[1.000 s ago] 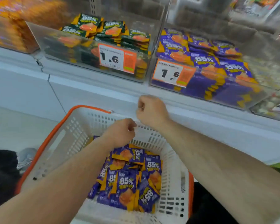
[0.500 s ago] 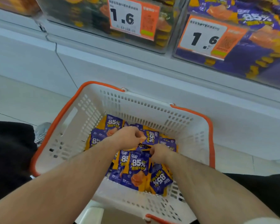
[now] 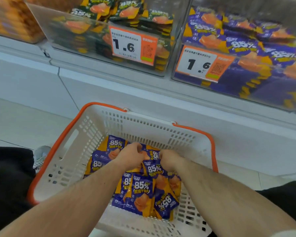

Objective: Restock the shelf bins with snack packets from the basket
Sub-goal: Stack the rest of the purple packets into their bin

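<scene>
Snack packets (image 3: pixel 142 187), purple-and-orange foil printed 85%, lie heaped in the white perforated plastic basket (image 3: pixel 96 134) with orange rim, below the shelf. From the head view, my left hand (image 3: pixel 130 155) and right hand (image 3: pixel 169 159) curl into the pile, gripping packets. I'd gather a firm bunch, lift clear, then aim for the clear purple-stocked shelf bin (image 3: pixel 246 79).

Two bare forearms are seen, uncovered from the left hand (image 3: pixel 130 155) and right hand (image 3: pixel 169 160) back to the elbows, with no watch or ring visible behind the fingers. Dark, probably black, trousers (image 3: pixel 9 182) are worn. A grey patterned shoe (image 3: pixel 40 155) is glimpsed left of the left-hand fingers.
</scene>
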{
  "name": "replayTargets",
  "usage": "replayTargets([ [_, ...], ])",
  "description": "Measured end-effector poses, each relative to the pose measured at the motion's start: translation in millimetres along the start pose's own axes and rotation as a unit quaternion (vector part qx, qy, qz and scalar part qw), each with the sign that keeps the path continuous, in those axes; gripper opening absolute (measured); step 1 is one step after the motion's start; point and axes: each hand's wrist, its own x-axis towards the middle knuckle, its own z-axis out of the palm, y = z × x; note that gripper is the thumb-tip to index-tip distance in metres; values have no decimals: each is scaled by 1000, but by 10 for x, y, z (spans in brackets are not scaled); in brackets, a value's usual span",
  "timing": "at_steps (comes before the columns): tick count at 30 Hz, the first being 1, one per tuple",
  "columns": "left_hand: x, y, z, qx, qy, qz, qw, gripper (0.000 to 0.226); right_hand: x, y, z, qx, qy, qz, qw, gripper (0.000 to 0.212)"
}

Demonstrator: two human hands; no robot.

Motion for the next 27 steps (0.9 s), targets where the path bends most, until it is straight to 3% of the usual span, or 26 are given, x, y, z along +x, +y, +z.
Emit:
replayTargets([
  [5,-96,259,-90,-193,57,-22,979,74,-303,-57,-696,-46,81,-50,994,22],
  [11,-325,816,-526,-384,93,100,913,48,-967,-122,-1536,108,161,-110,975,12],
  [14,-461,920,-707,-468,51,160,868,49,-1309,-151,-1814,206,166,-137,955,24],
  [17,-567,1008,-820,-478,8,212,853,45,-1576,-168,-1995,256,173,-172,935,24],
  [19,-635,1109,-868,-465,3,248,850,30,-1727,-197,-2069,311,199,-200,908,23],
  [22,-728,1315,-974,-470,35,281,836,23,-1907,-212,-2080,405,279,-239,837,19],
  [27,-853,1767,-1156,-475,98,327,811,23,-2086,-240,-1975,400,423,-286,761,38],
])
